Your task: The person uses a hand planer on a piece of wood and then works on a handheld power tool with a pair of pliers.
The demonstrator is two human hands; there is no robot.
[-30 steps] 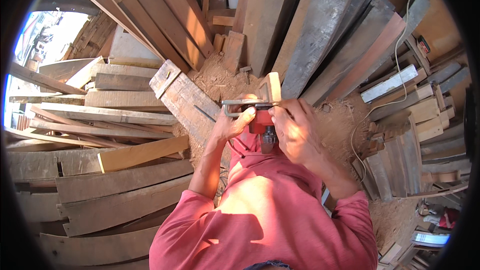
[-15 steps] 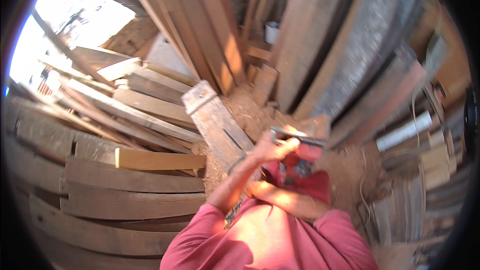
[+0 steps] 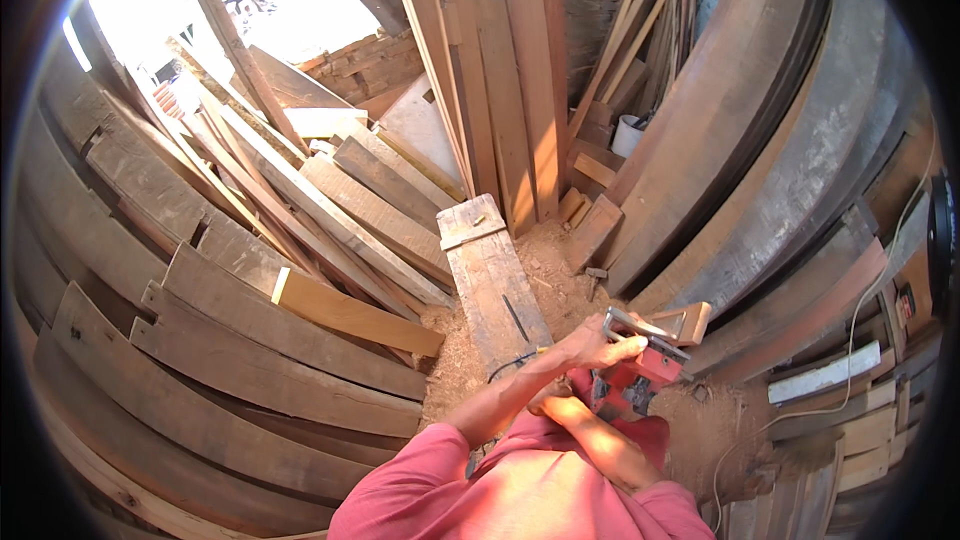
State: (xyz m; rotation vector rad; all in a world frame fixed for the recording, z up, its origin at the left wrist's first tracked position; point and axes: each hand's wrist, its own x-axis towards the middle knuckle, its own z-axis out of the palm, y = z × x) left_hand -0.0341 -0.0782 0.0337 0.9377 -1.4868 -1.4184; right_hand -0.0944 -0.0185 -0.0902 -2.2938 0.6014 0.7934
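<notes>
A red power tool [image 3: 660,365] with a flat metal base plate is tilted up over my lap, its exact kind unclear. My left hand [image 3: 603,347] closes round the edge of the metal plate, thumb lying across it. Just beyond the plate is a small light-brown wooden piece [image 3: 690,322]; whether it touches the tool cannot be made out. My right forearm crosses under the left one, and my right hand [image 3: 548,400] rests near the tool's dark lower end, its fingers mostly hidden. A worn plank bench [image 3: 490,265] stretches away ahead, with a dark slim strip lying on it.
Long boards [image 3: 280,375] are stacked on the left, and a yellowish offcut [image 3: 355,312] lies over them. Tall planks [image 3: 510,80] lean at the back; broad slabs [image 3: 720,120] lean at right. Sawdust [image 3: 545,265] covers the floor. A pale cable [image 3: 850,350] trails on the right.
The view has shifted, so the bench, boards and tool appear lower and farther right, and sharper. My left hand keeps its grip on the tool.
</notes>
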